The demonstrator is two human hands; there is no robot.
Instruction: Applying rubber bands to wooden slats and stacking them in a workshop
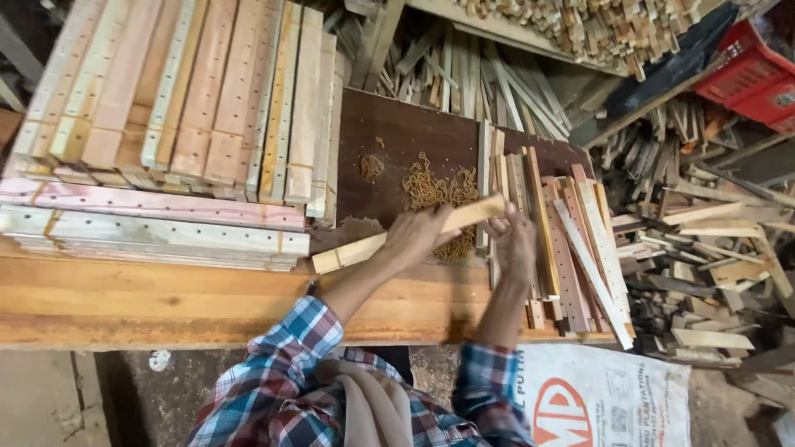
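Both hands grasp one pale wooden slat [406, 233]: the left hand [422, 236] closes round its middle, the right hand [513, 240] grips its far end. Around them spreads a cluttered woodshop, with heaps of offcuts [704, 248] at the right. Below lies a long plank workbench [166, 302] carrying a dark brown board [414, 141]. Stacked drilled boards [182, 108] fill the left, loose strips [571, 240] the right. Curly shavings [431, 190] lie under the slat, which slants just above the dark board.
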